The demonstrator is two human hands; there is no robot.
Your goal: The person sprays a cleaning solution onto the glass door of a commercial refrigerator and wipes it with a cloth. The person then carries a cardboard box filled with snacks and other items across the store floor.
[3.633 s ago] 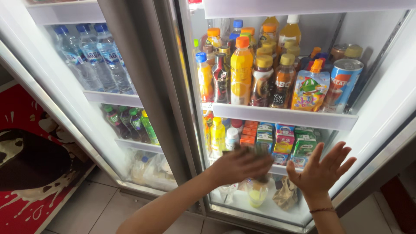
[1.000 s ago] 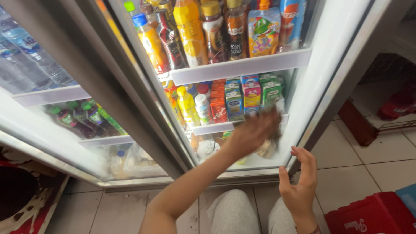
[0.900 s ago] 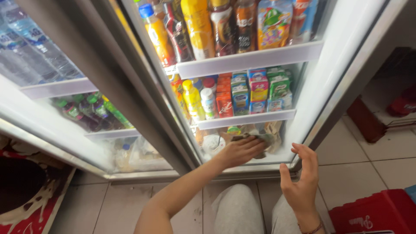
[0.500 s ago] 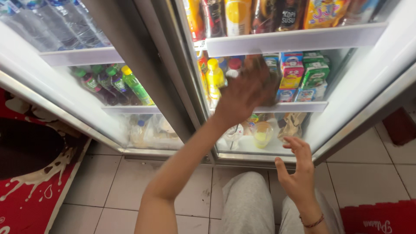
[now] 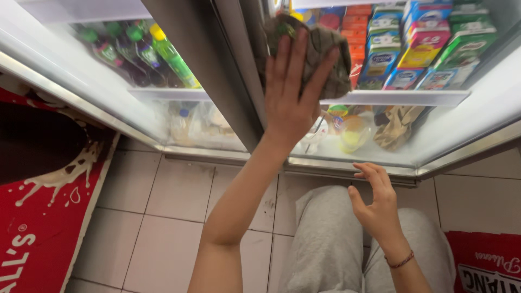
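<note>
My left hand (image 5: 290, 103) is pressed flat, fingers spread, on a crumpled grey-brown cloth (image 5: 332, 57) against the glass door (image 5: 477, 116) of a drinks fridge. The cloth sits at the height of the shelf of coloured drink cartons (image 5: 423, 43). My right hand (image 5: 374, 203) hovers open and empty below, just in front of the door's metal bottom edge (image 5: 336, 165) and above my knees in grey trousers (image 5: 325, 244).
Behind the left glass door stand green bottles (image 5: 163, 54). Bags and a yellow-lidded cup (image 5: 353, 133) lie on the fridge's bottom shelf. A red and dark mat (image 5: 38, 206) lies at the left on the tiled floor (image 5: 179, 190), and a red printed thing (image 5: 483, 260) at the right.
My left hand has slid the cloth up the glass from the bottom shelf to the carton shelf. My right hand stays low and open. The view has come closer.
</note>
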